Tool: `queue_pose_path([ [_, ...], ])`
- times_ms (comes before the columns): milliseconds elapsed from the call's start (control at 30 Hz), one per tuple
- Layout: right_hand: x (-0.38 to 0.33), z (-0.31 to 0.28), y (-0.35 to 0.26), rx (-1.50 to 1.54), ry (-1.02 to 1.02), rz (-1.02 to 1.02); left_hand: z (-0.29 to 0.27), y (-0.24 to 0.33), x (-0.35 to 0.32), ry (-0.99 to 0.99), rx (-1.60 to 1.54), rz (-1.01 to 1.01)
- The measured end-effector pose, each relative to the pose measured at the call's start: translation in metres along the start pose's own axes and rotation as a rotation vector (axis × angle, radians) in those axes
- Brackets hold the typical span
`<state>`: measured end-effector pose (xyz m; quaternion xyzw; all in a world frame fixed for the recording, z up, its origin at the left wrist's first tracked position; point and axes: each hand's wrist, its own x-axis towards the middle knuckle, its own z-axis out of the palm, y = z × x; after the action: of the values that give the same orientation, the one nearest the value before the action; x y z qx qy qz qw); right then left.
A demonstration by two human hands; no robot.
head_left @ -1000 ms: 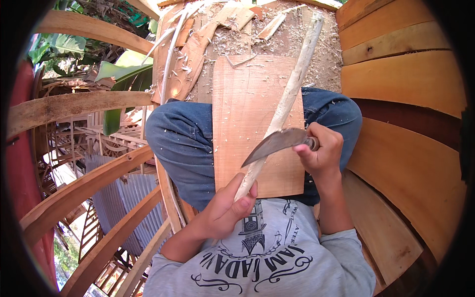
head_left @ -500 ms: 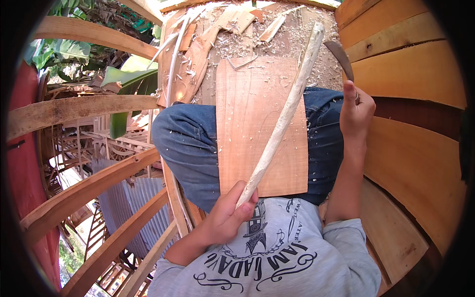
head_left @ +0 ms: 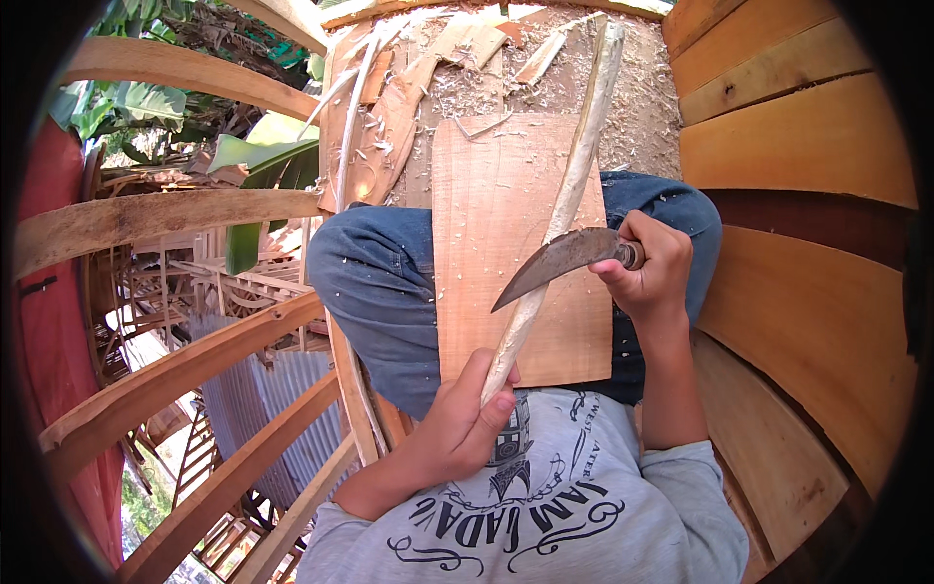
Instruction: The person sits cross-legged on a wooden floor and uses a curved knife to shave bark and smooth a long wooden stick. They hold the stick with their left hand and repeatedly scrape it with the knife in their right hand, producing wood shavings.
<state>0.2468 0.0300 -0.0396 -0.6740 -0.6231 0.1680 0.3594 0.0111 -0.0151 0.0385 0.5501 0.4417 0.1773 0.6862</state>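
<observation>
My left hand (head_left: pixel 472 414) is wrapped round the lower end of a long, pale peeled stick (head_left: pixel 574 180), which slants away up and to the right. In my right hand (head_left: pixel 654 271) is the handle of a curved knife (head_left: pixel 556 261), a dark broad blade with its tip pointing left and down. The blade crosses over the middle of the stick; whether its edge touches the wood I cannot tell. Under both lies a flat wooden board (head_left: pixel 486 214), resting across my lap.
Shavings and flat offcuts (head_left: pixel 394 122) litter the wooden floor (head_left: pixel 637 127) beyond my knees. Plank walling (head_left: pixel 788 146) rises close on my right. A slatted wooden railing (head_left: pixel 185 375) runs along the left, with corrugated metal sheet (head_left: pixel 302 399) and banana leaves (head_left: pixel 277 156) outside it.
My right hand has come down and to the left, bringing the knife from beside the stick's upper end to across its middle. The stick has tilted slightly more upright.
</observation>
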Motion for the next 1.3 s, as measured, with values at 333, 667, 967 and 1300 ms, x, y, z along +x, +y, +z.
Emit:
queue_pose_path([
  [333,0.016,-0.048,0.056,0.443,0.236,0.418,0.0,-0.005,-0.009,0.076,0.052,0.001],
  [667,-0.008,-0.005,-0.016,0.013,-0.068,-0.099,0.001,0.001,-0.007,0.122,0.114,0.05],
  [967,0.028,-0.045,0.064,0.336,0.266,0.438,0.004,-0.008,-0.01,0.024,0.118,0.064],
  [1300,-0.011,-0.014,-0.026,-0.031,-0.083,-0.015,-0.007,-0.007,0.001,0.037,-0.078,0.009],
])
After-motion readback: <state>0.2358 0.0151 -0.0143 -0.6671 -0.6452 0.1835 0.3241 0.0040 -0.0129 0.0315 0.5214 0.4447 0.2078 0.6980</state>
